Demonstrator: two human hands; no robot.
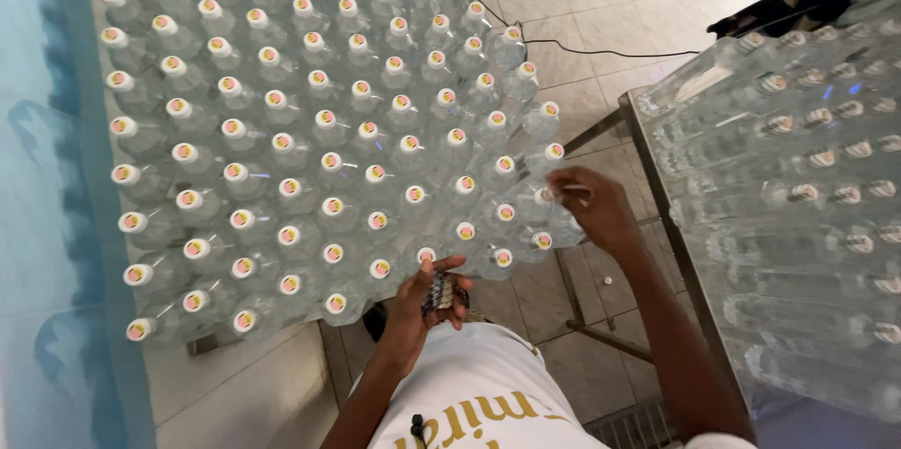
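Note:
A dense field of clear plastic bottles point(310, 130) with white, pink-centred caps stands upright below me. My left hand point(424, 301) is curled around a small stack of thin sleeves or labels point(441, 292) held near my chest, just below the front row of bottles. My right hand point(589, 208) reaches to the right edge of the group, its fingertips pinching at the cap of a bottle point(545, 196) there.
A second mass of clear bottles point(807, 186) lies on a metal-framed table point(648, 167) at the right. A blue wall point(38, 224) runs along the left. Beige floor tiles and a black cable point(601, 50) show at the top right.

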